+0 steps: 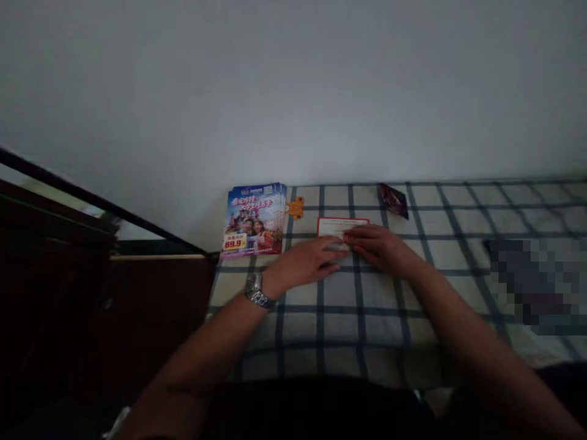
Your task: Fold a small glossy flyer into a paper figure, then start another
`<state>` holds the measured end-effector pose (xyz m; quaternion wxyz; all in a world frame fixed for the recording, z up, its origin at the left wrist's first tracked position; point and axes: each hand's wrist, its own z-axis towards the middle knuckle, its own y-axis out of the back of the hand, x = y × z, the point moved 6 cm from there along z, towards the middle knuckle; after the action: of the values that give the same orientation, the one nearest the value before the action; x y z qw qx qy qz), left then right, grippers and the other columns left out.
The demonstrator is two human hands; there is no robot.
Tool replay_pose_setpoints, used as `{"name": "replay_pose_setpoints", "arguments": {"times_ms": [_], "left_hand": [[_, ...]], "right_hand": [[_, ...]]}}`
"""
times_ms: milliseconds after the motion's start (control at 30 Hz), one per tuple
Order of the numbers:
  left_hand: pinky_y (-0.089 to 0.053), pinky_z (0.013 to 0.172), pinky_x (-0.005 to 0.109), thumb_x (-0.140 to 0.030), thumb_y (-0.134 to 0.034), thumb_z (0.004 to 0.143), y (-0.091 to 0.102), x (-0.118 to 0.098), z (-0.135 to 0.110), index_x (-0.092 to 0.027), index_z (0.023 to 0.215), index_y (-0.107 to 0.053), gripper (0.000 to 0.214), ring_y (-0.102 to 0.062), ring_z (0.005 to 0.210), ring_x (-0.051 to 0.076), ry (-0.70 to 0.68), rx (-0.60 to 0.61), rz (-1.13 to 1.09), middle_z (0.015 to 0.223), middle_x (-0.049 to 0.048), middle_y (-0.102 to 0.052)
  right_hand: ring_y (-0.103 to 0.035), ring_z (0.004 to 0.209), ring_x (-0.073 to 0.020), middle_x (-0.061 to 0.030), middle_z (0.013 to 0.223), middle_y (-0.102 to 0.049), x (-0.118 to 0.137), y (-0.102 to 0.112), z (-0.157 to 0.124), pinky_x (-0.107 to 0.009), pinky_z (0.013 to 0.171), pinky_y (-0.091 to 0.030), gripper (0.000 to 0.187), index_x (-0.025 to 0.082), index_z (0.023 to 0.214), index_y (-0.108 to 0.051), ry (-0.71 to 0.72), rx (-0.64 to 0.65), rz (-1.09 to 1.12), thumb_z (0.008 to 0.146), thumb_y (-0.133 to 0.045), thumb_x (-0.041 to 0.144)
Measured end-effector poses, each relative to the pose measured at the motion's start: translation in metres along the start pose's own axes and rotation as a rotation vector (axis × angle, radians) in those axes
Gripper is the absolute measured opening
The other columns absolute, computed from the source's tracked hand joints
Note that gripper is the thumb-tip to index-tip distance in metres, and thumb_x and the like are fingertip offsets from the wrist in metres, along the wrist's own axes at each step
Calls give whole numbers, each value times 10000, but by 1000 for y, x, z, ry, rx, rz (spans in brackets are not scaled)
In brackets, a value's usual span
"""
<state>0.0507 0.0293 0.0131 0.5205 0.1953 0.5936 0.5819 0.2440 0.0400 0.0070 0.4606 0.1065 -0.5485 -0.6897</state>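
Observation:
A white card with a red border and small print (330, 227) lies on the checked cloth, its near part hidden under my hands. My left hand (316, 260), with a metal watch (257, 290) on the wrist, reaches over the card's near left side. Its fingers are stretched out and apart. My right hand (380, 247) comes from the right and rests on the card's near right part, fingers extended and slightly bent. The fingertips of both hands meet near the middle of the card. Blur hides whether anything small is between them.
A stack of colourful leaflets (252, 223) lies by the wall at left. Beside it is an orange bear-shaped piece (295, 208). A dark printed card (394, 201) sits at the back right. A pixelated dark object (527, 275) lies far right. A dark rail (92, 198) runs along the left.

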Motion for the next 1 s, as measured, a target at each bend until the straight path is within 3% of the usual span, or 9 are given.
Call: {"name": "replay_pose_setpoints", "arguments": {"times_ms": [167, 300, 433, 700, 1000], "left_hand": [[-541, 1126, 449, -343, -567, 1063, 0, 2, 0, -268, 1425, -620, 374, -597, 1352, 264, -15, 0, -10, 1525, 104, -542], [-540, 1128, 416, -340, -546, 1074, 3, 6, 1, -246, 1309, -678, 285, -627, 1313, 228, 0, -33, -37, 1491, 81, -593], [-468, 1190, 489, -334, -578, 1060, 10, 5, 1, -250, 1223, -717, 230, -578, 1360, 248, -45, -64, 12, 1437, 72, -631], [-506, 1143, 456, -324, -584, 1057, 14, 9, -1, -246, 1295, -676, 267, -612, 1298, 224, -14, -76, -25, 1427, 82, -634], [-499, 1130, 494, -387, -597, 1047, 8, 2, 0, -290, 1361, -665, 336, -550, 1332, 282, -29, -36, 113, 1470, 95, -550]], "right_hand": [[-674, 1270, -299, -104, 1365, -724, 0, 0, -1, -537, 1087, -543, 313, 240, 1324, -725, 6, -23, -16, 1050, -575, 258], [-675, 1264, -307, -108, 1370, -720, 0, 0, -1, -546, 1070, -554, 308, 238, 1312, -735, 8, -33, -27, 1045, -582, 250], [-678, 1260, -307, -102, 1360, -726, -1, 0, -1, -548, 1062, -559, 305, 254, 1305, -740, 13, -41, -13, 1035, -599, 241], [-686, 1245, -308, -107, 1356, -726, -1, 0, 0, -547, 1056, -563, 305, 255, 1304, -740, 13, -36, -5, 1035, -596, 249], [-679, 1256, -309, -112, 1363, -721, 0, 0, -1, -543, 1064, -556, 309, 240, 1309, -736, 3, -33, -22, 1034, -595, 240]]}}
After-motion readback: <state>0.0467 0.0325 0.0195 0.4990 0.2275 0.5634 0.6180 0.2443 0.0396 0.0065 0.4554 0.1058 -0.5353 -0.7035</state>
